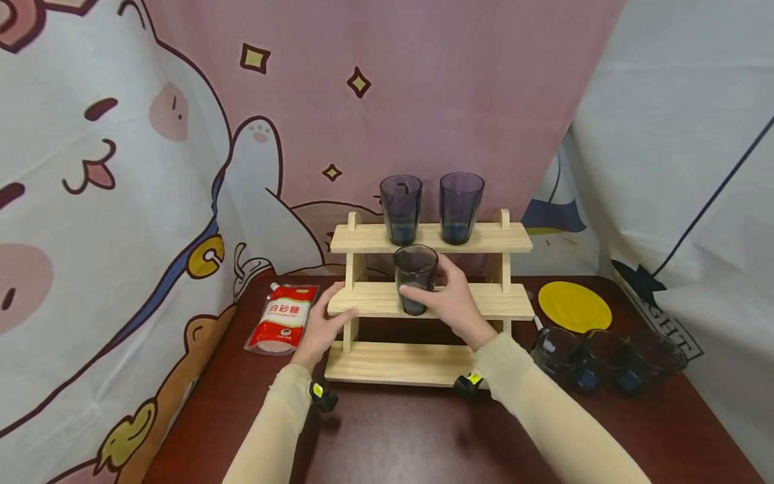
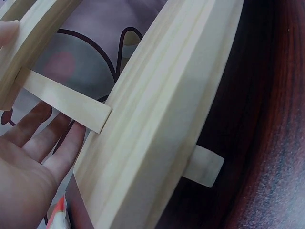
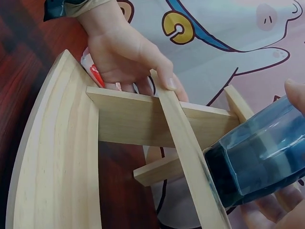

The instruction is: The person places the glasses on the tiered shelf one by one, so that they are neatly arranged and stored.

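A three-tier wooden rack (image 1: 375,363) stands on the table. My right hand (image 1: 453,299) grips a dark tinted glass (image 1: 416,269) upright at the middle shelf, thumb in front and fingers round the far side. In the right wrist view the base of the glass (image 3: 267,157) is at the shelf board; whether it bears on it I cannot tell. My left hand (image 1: 323,326) holds the rack's left end, its thumb on the middle shelf and its fingers behind the side support (image 2: 66,100). Two purple-tinted glasses (image 1: 401,208) stand on the top shelf.
Left of the rack lies a red and white bag (image 1: 283,319) with a spout. On the right are a yellow plate (image 1: 574,307) and several dark glasses (image 1: 598,356) in a row. Printed cloth (image 1: 423,87) hangs behind the table.
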`<state>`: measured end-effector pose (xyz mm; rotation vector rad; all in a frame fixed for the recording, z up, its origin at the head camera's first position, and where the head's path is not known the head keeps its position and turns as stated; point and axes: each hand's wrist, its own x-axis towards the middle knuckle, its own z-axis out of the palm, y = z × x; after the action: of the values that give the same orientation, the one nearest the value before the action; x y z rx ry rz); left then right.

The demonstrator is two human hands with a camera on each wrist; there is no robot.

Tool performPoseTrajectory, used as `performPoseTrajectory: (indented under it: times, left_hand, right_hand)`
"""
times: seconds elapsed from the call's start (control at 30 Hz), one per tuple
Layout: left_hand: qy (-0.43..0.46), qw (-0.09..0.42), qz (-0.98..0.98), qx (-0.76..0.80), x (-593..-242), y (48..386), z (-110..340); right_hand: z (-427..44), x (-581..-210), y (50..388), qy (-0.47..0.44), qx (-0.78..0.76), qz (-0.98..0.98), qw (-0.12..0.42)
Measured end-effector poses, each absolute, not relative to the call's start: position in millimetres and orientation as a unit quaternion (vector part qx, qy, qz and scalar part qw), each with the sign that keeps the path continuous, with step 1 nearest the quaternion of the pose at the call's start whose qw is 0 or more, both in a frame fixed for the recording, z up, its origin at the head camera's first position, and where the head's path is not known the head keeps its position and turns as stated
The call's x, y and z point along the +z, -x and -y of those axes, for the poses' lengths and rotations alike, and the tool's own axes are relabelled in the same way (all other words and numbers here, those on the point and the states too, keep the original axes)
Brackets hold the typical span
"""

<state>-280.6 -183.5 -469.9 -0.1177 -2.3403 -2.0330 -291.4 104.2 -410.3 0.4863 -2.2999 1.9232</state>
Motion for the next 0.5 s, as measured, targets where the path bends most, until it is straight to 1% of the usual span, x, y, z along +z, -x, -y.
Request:
performPoseTrajectory:
  times: [0.5]
  left_hand:
    - [0.029,0.020,0.757,-0.653,-468,279,182]
  right_hand:
    - [-86,-413,302,-0.159,0.612,0.772,0.067]
